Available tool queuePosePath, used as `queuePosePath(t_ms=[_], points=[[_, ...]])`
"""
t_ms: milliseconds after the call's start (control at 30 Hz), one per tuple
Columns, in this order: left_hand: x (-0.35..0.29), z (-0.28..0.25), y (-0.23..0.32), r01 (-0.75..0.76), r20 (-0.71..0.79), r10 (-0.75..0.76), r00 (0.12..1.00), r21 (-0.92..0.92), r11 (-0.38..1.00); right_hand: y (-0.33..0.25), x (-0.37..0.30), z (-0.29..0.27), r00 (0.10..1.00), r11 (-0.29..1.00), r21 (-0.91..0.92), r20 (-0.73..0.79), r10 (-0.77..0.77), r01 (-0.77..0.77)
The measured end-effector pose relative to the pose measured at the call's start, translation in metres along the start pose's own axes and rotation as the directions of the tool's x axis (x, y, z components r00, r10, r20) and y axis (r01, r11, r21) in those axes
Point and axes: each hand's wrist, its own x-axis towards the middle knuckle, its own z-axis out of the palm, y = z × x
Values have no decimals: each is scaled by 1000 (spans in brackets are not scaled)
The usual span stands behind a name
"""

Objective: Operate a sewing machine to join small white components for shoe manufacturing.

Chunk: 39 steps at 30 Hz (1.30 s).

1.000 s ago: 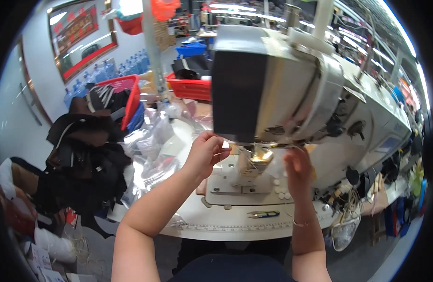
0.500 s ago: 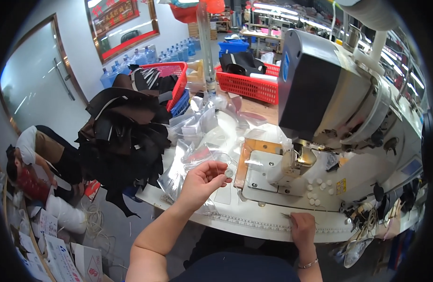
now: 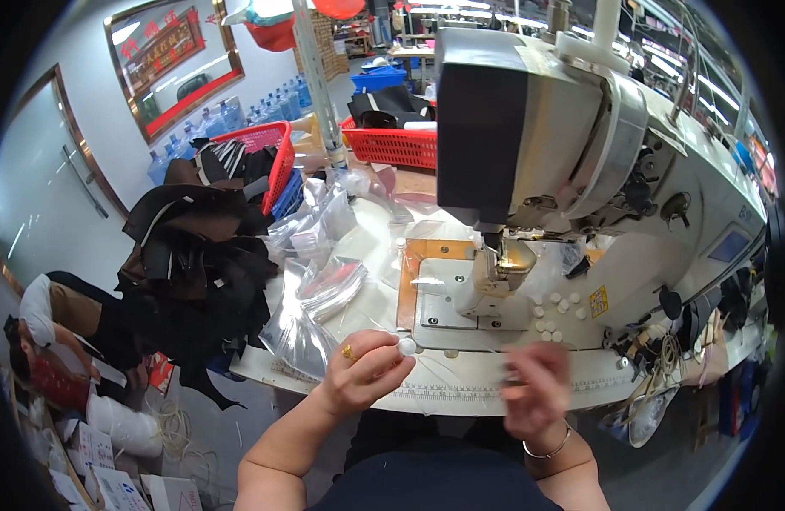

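Observation:
My left hand [image 3: 364,372], a ring on one finger, is closed with a small white round disc [image 3: 407,347] pinched at its fingertips. It is over the table's front edge, just left of the sewing machine's metal work plate [image 3: 448,298]. Whether the disc is a button or a bobbin cannot be told. My right hand [image 3: 537,392], with a bracelet at the wrist, hovers above the ruler strip [image 3: 444,390] along that edge. Motion smears its fingers; something dark near the fingertips is too blurred to name. Several similar white discs [image 3: 558,312] lie beside the machine bed.
The sewing machine's head [image 3: 529,119] rises at the right. Clear plastic sheets [image 3: 312,294] cover the table's left part. A heap of black cut pieces [image 3: 197,255] hangs over the left edge. Red baskets [image 3: 392,148] stand behind. Another person [image 3: 56,315] bends at the far left.
My left hand has come down and nearer to me, still holding the disc. The right hand has lifted off the table edge and is moving. The view has shifted to the right.

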Motion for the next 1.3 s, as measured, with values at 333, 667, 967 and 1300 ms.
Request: queuePosePath(t_ms=[333,667,967,1300], points=[[-4,16,3,-121,-79,126,989,63,991,10,-10,23,956,977,-135,221,192,-165],[-5,24,9,-129,-84,135,987,72,989,16,-11,38,958,980,-131,222,179,-153],[-6,27,9,-138,-86,144,986,70,988,10,-13,42,957,974,-136,205,206,-180],[-9,29,8,-136,-108,144,984,81,987,19,-24,44,907,901,112,92,411,-419]])
